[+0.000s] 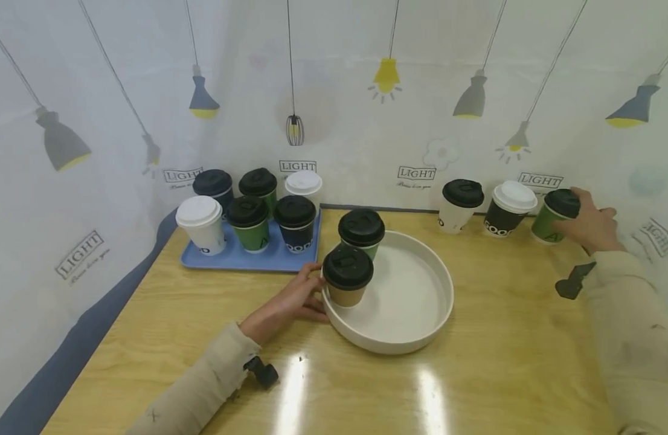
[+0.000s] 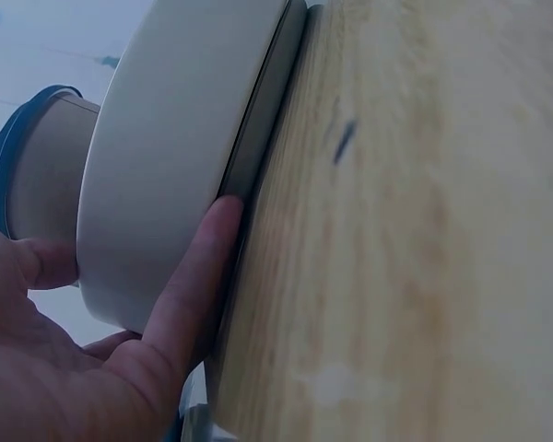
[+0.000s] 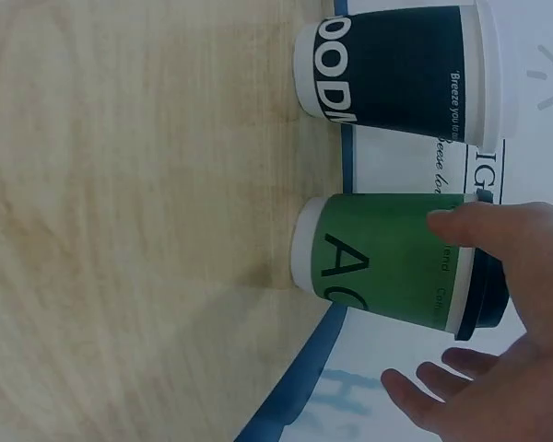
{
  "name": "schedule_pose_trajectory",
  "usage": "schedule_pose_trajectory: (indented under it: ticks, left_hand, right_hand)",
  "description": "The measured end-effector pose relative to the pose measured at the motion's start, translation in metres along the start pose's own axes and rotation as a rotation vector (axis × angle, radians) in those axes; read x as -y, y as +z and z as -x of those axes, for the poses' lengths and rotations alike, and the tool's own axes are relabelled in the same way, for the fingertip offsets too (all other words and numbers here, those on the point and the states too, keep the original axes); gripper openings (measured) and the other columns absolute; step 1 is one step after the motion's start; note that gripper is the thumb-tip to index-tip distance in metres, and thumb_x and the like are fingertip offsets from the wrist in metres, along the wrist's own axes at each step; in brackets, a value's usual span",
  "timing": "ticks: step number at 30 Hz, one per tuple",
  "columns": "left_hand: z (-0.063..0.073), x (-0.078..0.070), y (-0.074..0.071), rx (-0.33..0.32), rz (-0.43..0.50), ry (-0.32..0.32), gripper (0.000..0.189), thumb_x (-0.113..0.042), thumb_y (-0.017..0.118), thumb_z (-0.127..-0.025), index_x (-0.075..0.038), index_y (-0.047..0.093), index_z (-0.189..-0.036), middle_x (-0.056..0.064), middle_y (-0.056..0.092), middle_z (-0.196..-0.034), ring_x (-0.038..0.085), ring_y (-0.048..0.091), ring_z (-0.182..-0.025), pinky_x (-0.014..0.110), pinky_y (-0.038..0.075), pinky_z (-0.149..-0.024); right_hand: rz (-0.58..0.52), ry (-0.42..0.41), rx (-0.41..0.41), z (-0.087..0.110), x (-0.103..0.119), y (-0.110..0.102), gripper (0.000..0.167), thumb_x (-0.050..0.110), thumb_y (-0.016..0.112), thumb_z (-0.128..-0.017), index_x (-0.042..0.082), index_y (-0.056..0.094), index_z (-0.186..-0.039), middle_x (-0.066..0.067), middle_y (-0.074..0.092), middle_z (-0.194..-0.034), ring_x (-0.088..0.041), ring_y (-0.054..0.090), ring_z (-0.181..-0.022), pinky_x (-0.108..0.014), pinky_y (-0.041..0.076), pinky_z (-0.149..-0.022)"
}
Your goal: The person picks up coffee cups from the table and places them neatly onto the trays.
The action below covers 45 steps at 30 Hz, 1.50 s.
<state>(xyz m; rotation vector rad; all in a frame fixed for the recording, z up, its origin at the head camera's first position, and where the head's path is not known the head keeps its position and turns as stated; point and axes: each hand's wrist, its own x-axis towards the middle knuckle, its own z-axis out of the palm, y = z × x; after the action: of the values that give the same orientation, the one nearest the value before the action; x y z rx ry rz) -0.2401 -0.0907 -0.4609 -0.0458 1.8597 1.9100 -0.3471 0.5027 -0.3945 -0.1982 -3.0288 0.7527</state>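
Note:
My left hand [image 1: 293, 299] grips the left side of a round cream tray [image 1: 412, 296]; its thumb is at the rim and a finger lies low along the wall. On that side of the tray stand a brown paper cup [image 1: 348, 296] and a green cup [image 1: 371, 249], both with black lids. At the far right, my right hand [image 1: 595, 223] is around a green coffee cup [image 3: 387, 258] with a black lid. Its thumb touches the cup near the lid, while the other fingers are spread apart from it in the right wrist view. The cup stands upright.
Left of that green cup stand a black cup with a white lid [image 1: 510, 208] and a white cup with a black lid [image 1: 460, 208]. A blue rectangular tray [image 1: 233, 261] at the back left bears several lidded cups. A lamp-printed curtain [image 1: 356, 133] hangs behind the wooden table [image 1: 508, 338].

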Motion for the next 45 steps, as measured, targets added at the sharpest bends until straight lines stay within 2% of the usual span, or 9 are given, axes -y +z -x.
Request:
schedule_pose_trajectory:
  ticks: [6,9,15,20,27,38,40,42,45]
  left_hand:
    - [0.002,0.004,0.0,0.017,-0.021,-0.008,0.068,-0.016,0.048,-0.099,-0.017,0.021,-0.162,0.032,0.062,-0.122,0.023,0.072,-0.074,0.041,0.067,-0.072]
    - [0.002,0.005,-0.001,0.023,-0.019,-0.01,0.068,-0.017,0.047,-0.1,-0.018,0.021,-0.162,0.033,0.06,-0.127,0.024,0.073,-0.075,0.042,0.067,-0.075]
    - [0.001,0.003,-0.004,0.02,-0.01,-0.009,0.068,-0.017,0.047,-0.1,-0.019,0.02,-0.162,0.035,0.057,-0.133,0.025,0.073,-0.077,0.043,0.067,-0.075]
    - [0.001,0.001,-0.003,-0.003,0.012,-0.013,0.071,-0.015,0.049,-0.098,-0.019,0.021,-0.163,0.034,0.06,-0.127,0.025,0.072,-0.073,0.042,0.067,-0.072]
    - [0.001,0.003,-0.003,0.004,-0.001,-0.002,0.07,-0.016,0.049,-0.098,-0.019,0.022,-0.162,0.028,0.062,-0.121,0.024,0.072,-0.074,0.041,0.067,-0.071]
    - [0.001,0.002,-0.001,0.008,-0.005,0.004,0.068,-0.016,0.048,-0.1,-0.018,0.022,-0.162,0.029,0.061,-0.123,0.024,0.073,-0.074,0.042,0.067,-0.071]
    - [0.001,0.002,-0.001,0.011,-0.006,0.013,0.066,-0.017,0.047,-0.101,-0.018,0.022,-0.162,0.029,0.062,-0.122,0.024,0.073,-0.074,0.042,0.067,-0.072]
    - [0.001,0.002,-0.001,0.014,-0.006,0.012,0.065,-0.018,0.047,-0.102,-0.019,0.022,-0.162,0.029,0.061,-0.123,0.024,0.073,-0.075,0.042,0.067,-0.072]
    - [0.002,0.002,-0.002,0.021,-0.01,0.017,0.063,-0.018,0.045,-0.103,-0.018,0.021,-0.162,0.032,0.058,-0.129,0.023,0.073,-0.075,0.042,0.067,-0.073]
  right_hand:
    - [0.07,0.006,0.091,-0.006,-0.003,-0.006,0.099,0.034,0.057,-0.098,0.002,-0.011,-0.162,-0.056,0.006,-0.149,-0.086,0.001,-0.129,-0.09,0.023,-0.098]
    - [0.101,-0.012,0.101,-0.007,-0.006,-0.006,0.096,0.034,0.058,-0.099,-0.003,-0.006,-0.161,-0.053,0.015,-0.149,-0.084,0.008,-0.129,-0.088,0.024,-0.102]
    - [0.064,-0.027,0.022,-0.005,-0.006,0.003,0.091,0.039,0.058,-0.1,-0.005,0.006,-0.16,-0.052,0.025,-0.145,-0.079,0.019,-0.126,-0.084,0.03,-0.099]
    - [0.007,-0.017,-0.046,0.009,-0.002,0.014,0.092,0.048,0.057,-0.101,-0.003,0.009,-0.161,-0.053,0.023,-0.146,-0.077,0.018,-0.127,-0.083,0.032,-0.096]
    - [-0.095,-0.006,-0.165,0.039,0.012,0.038,0.079,0.043,0.059,-0.1,-0.003,0.023,-0.153,-0.056,0.02,-0.14,-0.07,0.021,-0.128,-0.081,0.036,-0.086]
    - [-0.196,-0.201,-0.22,0.074,0.033,0.061,0.072,0.026,0.072,-0.095,0.002,0.035,-0.151,-0.052,0.028,-0.142,-0.067,0.025,-0.13,-0.079,0.033,-0.089]
    - [-0.24,-0.268,-0.241,0.077,0.037,0.065,0.075,0.018,0.077,-0.091,0.001,0.036,-0.151,-0.047,0.034,-0.141,-0.059,0.033,-0.128,-0.067,0.039,-0.09]
    - [-0.29,-0.325,-0.243,0.079,0.039,0.069,0.081,0.01,0.08,-0.087,0.005,0.034,-0.153,-0.038,0.038,-0.142,-0.038,0.044,-0.124,-0.045,0.045,-0.092]
    - [-0.402,-0.376,-0.183,0.082,0.046,0.075,0.093,0.001,0.081,-0.084,0.015,0.027,-0.157,-0.017,0.037,-0.144,-0.007,0.047,-0.114,-0.015,0.041,-0.085]
